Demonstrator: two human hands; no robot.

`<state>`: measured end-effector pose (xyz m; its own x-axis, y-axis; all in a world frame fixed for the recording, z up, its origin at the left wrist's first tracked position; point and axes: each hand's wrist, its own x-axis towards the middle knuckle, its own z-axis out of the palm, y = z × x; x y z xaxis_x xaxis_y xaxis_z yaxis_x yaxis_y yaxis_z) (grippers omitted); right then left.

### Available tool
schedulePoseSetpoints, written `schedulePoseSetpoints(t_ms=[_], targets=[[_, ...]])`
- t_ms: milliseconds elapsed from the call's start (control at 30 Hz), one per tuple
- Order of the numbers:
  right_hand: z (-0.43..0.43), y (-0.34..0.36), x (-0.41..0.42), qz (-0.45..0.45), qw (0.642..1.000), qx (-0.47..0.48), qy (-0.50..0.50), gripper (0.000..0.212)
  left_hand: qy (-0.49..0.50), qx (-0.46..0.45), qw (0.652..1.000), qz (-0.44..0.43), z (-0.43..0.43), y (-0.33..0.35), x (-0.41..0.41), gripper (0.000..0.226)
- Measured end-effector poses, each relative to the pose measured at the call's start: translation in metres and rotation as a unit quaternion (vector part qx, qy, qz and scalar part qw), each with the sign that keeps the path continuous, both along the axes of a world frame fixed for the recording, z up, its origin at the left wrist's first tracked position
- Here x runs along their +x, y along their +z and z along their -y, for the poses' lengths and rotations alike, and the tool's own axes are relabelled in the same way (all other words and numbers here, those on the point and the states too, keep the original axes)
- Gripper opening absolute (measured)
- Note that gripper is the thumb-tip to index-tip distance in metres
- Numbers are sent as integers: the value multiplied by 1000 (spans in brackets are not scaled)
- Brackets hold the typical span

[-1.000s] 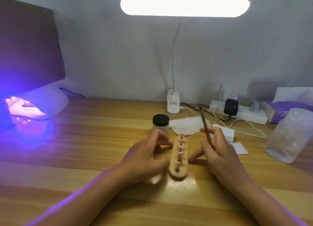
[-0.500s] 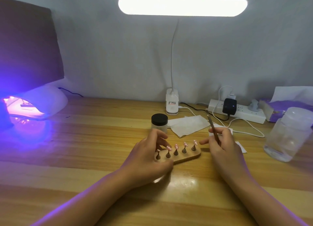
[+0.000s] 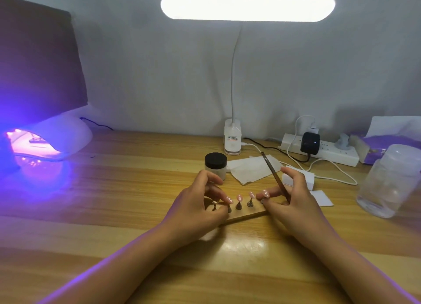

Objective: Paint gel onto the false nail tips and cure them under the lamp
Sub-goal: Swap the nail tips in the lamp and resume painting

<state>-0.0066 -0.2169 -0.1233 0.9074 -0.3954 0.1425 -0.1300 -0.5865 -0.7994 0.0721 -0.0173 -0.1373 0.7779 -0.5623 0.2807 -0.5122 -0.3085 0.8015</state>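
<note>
Four nail tips (image 3: 239, 198) stood on small stands in a wooden holder (image 3: 246, 215) on the table (image 3: 114, 201). The left hand (image 3: 196, 210) pinched its left end. The right hand (image 3: 293, 203), gripping a brush (image 3: 272, 174), touched the right end. The holder looked light and stiff and its tips easily smudged, so the bare wooden ends seemed safest to hold.

Both arms are bare and come in from the bottom corners, with the left forearm (image 3: 127, 265) and right forearm (image 3: 355, 265) angling toward each other in a V, wrists low over the tabletop (image 3: 114, 201). The left hand (image 3: 196, 209) sits knuckles-up with fingers curled, pinching the left end of the wooden holder (image 3: 247, 215), index finger arched higher than the rest. The right hand (image 3: 296, 204) grips a brush (image 3: 273, 174) that leans up and away to the left, and its lower fingers reach over to touch the holder's right end.
</note>
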Motion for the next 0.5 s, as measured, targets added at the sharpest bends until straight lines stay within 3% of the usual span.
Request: schedulePoseSetpoints(t_ms=[200,333,500], targets=[[0,-3,0,20,999,-27,-17,82,10,35,997,66,1,-1,-3,46],[-1,-7,0,45,996,-71,-38,77,-55,51,994,85,2,3,-11,65],[3,-9,2,36,999,-30,-10,60,-59,-30,997,40,2,5,-15,64]])
